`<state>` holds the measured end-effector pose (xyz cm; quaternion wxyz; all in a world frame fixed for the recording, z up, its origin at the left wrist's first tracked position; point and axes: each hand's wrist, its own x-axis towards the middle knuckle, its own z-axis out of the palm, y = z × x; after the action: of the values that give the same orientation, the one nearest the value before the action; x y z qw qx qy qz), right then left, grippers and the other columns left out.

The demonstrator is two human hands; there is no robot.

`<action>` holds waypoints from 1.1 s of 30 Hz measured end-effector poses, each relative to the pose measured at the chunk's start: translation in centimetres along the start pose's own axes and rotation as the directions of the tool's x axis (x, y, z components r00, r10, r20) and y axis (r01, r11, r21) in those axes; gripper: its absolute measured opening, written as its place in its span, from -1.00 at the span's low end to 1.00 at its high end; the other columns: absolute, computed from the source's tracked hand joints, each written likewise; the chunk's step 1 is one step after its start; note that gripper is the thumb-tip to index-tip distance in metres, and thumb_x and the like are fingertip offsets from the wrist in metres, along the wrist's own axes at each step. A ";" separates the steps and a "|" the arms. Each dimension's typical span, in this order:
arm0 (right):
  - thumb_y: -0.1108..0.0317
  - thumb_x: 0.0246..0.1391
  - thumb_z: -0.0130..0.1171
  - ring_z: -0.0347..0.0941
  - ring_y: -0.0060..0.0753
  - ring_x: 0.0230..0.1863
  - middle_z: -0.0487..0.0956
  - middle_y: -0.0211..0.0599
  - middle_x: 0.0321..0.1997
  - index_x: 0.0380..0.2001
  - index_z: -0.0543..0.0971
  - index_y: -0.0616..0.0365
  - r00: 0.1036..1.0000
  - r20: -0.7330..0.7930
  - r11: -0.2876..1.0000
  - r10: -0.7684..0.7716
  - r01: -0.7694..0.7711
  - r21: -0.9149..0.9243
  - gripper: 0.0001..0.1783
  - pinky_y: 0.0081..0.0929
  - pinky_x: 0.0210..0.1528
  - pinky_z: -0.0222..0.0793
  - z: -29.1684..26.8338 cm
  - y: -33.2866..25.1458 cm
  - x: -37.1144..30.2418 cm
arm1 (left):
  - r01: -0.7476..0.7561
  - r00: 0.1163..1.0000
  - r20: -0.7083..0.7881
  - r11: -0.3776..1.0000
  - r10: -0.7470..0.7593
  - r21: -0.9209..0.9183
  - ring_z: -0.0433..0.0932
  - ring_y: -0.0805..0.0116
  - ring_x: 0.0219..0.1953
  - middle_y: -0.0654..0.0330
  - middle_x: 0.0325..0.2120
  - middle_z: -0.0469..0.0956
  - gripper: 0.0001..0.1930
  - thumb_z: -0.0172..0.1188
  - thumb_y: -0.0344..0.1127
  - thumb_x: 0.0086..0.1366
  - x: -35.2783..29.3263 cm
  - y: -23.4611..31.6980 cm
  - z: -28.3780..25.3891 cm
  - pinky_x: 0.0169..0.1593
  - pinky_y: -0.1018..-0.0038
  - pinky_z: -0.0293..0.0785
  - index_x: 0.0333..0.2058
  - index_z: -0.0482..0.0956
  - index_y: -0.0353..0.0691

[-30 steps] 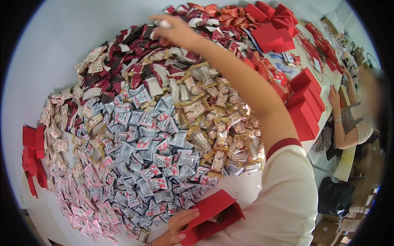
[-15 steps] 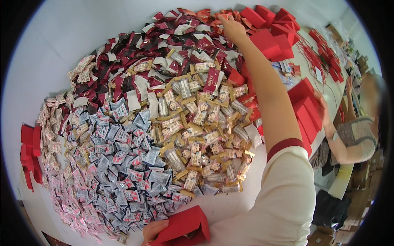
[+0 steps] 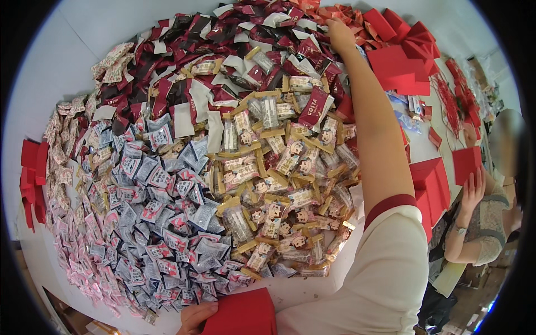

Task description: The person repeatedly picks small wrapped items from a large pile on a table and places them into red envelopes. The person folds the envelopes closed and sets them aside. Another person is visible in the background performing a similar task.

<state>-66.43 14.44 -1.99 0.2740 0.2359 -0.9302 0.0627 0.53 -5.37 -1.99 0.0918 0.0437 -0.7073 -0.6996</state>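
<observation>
My left hand (image 3: 196, 317) is closed on the edge of a red paper box (image 3: 241, 312) at the near edge of the table. The box's opening does not show. My right arm stretches across the table, and my right hand (image 3: 340, 36) is down at the far side, among orange-red wrapped packets (image 3: 335, 12) and maroon packets (image 3: 310, 47). Its fingers are curled and partly hidden; what they hold cannot be made out. Between my hands spreads a big heap of gold-ended clear candy packets (image 3: 273, 215), blue-grey packets (image 3: 162, 184) and pink packets (image 3: 92, 245).
Red boxes (image 3: 399, 67) stand at the far right, with more (image 3: 430, 190) beside my right arm and others (image 3: 33, 173) at the left edge. Red cords (image 3: 446, 103) lie behind. At the right a co-worker's hand (image 3: 473, 190) touches a red box (image 3: 467, 163).
The view has shifted. My right hand has drawn slightly nearer within the packets. The box in my left hand has turned, hiding its opening. The co-worker's hand has moved to another red box.
</observation>
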 end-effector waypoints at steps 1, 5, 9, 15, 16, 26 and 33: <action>0.26 -0.14 0.07 0.46 -0.05 -0.22 0.44 -0.02 -0.12 -0.31 0.52 0.14 0.999 -0.044 0.999 -0.026 0.028 0.045 -0.72 -0.23 -0.21 0.39 0.3 0.5 -0.1 | 0.006 1.000 0.003 1.000 -0.006 0.002 0.52 0.14 -0.36 0.02 -0.36 0.54 -0.57 -0.04 0.03 0.21 0.0 0.1 0.0 -0.28 0.38 0.45 -0.36 0.51 -0.28; 0.09 -0.27 0.19 0.48 -0.05 -0.34 0.55 -0.05 -0.45 -0.39 0.58 0.14 0.937 -0.261 0.908 0.234 -0.114 0.404 -0.61 -0.25 -0.26 0.38 -2.3 0.2 0.3 | 0.008 1.000 -0.017 1.000 -0.008 -0.002 0.53 0.14 -0.35 0.00 -0.37 0.54 -0.57 -0.05 0.02 0.20 -0.4 0.2 0.0 -0.27 0.39 0.45 -0.34 0.51 -0.30; 0.50 -0.20 0.09 0.30 -0.53 -0.66 0.43 -0.36 -0.62 -0.19 0.43 0.22 0.880 -0.092 0.521 0.466 -0.189 0.832 -0.62 -0.57 -0.67 0.20 -8.1 1.4 2.5 | -0.045 0.999 -0.013 0.997 0.044 -0.067 0.52 0.07 -0.23 -0.12 -0.27 0.50 -0.43 -0.16 0.05 0.14 -3.2 -2.8 -0.8 -0.14 0.38 0.43 -0.19 0.46 -0.42; 0.58 -0.19 -0.03 0.29 -0.54 -0.66 0.45 -0.26 -0.62 -0.40 0.48 0.24 0.949 -0.018 0.455 0.315 -0.134 0.880 -0.80 -0.60 -0.69 0.18 -18.6 4.3 -0.8 | 0.035 0.989 0.145 0.999 -0.030 -0.033 0.51 0.01 -0.23 -0.18 -0.26 0.48 -0.31 -0.15 0.11 0.11 -3.4 -4.8 -3.0 -0.10 0.23 0.40 -0.07 0.31 -0.51; 0.58 -0.19 -0.04 0.30 -0.55 -0.64 0.45 -0.26 -0.61 -0.45 0.49 0.25 0.949 0.011 0.550 0.314 -0.191 0.813 -0.83 -0.61 -0.68 0.18 -21.6 4.1 -2.4 | 0.051 0.984 0.171 0.998 -0.043 -0.042 0.49 -0.01 -0.20 -0.20 -0.25 0.47 -0.29 -0.13 0.12 0.10 -3.1 -4.8 -3.2 -0.08 0.20 0.38 -0.04 0.28 -0.52; 0.18 -0.05 -0.04 0.48 -0.11 -0.22 0.53 -0.11 -0.25 -0.24 0.51 0.02 0.856 0.442 0.909 0.268 -0.073 -0.410 -0.69 -0.20 -0.18 0.35 -25.9 8.4 -18.1 | 0.209 0.974 0.209 0.698 -0.087 -0.685 0.40 -0.06 -0.10 -0.29 -0.11 0.35 -0.22 -0.13 0.11 0.06 -1.9 -2.8 -0.4 0.03 0.20 0.27 -0.01 0.20 -0.61; 0.19 -0.20 0.21 0.44 -0.22 -0.11 0.51 -0.29 -0.13 -0.04 0.40 -0.08 0.608 0.759 0.913 0.232 0.134 -0.386 -0.46 -0.25 -0.18 0.37 -22.2 9.5 -17.8 | 0.164 0.981 0.052 0.648 -0.188 -0.743 0.42 -0.05 -0.14 -0.29 -0.16 0.38 -0.24 -0.08 0.06 0.01 -2.8 -3.4 -0.3 -0.02 0.19 0.31 -0.07 0.25 -0.67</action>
<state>-47.14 35.47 7.21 -0.1248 0.1508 -0.9522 -0.2344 3.09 -5.17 -5.58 0.0437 0.0812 -0.3510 -0.9318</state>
